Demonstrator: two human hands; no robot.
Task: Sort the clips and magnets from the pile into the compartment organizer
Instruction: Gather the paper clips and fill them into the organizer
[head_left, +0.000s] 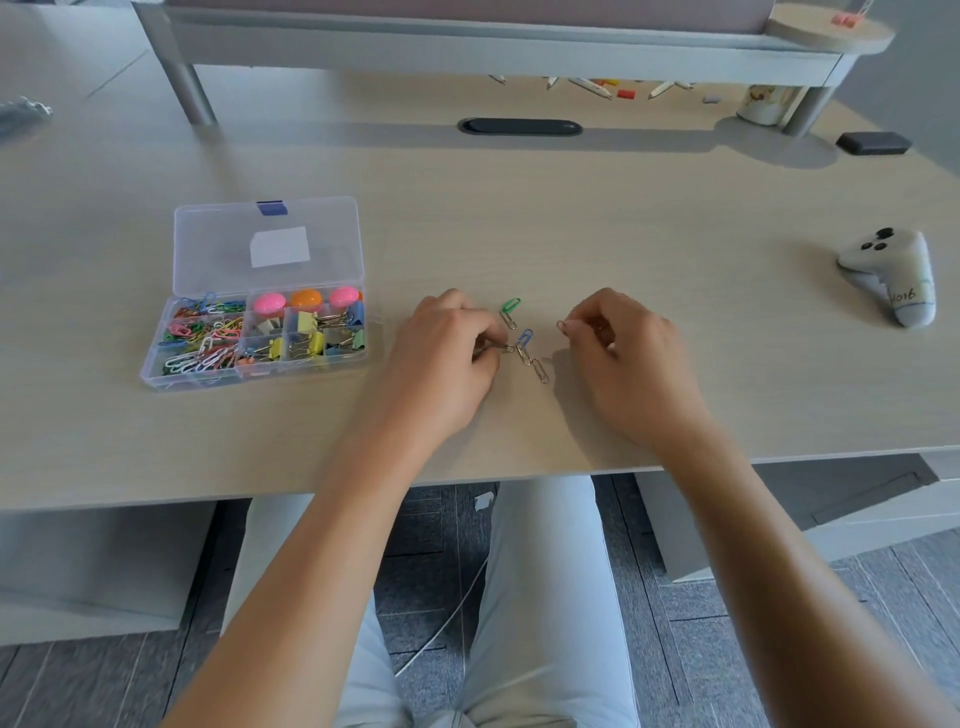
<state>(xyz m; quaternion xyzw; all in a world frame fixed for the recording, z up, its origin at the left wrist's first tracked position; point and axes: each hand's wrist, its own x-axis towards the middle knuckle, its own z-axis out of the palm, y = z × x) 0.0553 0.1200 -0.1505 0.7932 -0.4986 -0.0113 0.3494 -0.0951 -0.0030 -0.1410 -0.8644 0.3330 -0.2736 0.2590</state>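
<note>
Desk (623, 218) fills most of what I see, pale wood, with a grey shelf (493, 47) across the back. Organizer (260, 332) sits on the left, lid (267, 244) open and leaning back, well apart from both hands. Its left compartments hold coloured paper clips, the right ones binder clips, and the back row three round magnets (306, 300), two pink and one orange. I judge the task nearly done: the box looks well filled and only a few loose clips remain.

Left hand (449, 358) has its fingers curled, pinching the end of a short chain (527, 358) of linked clips that trails right on the desk. Right hand (623, 348) is curled too, pinching a single clip (563, 326) at its fingertips. A green clip (510, 305) lies loose between the hands, apart from both. Left to do, as I read it: unlink the chain, drop these last clips in the left compartments.

Hard to make out: how many clips are in the chain, whether more hide under the left palm, and small bits under the shelf. A white controller (891, 275) sits far right, idle.
</note>
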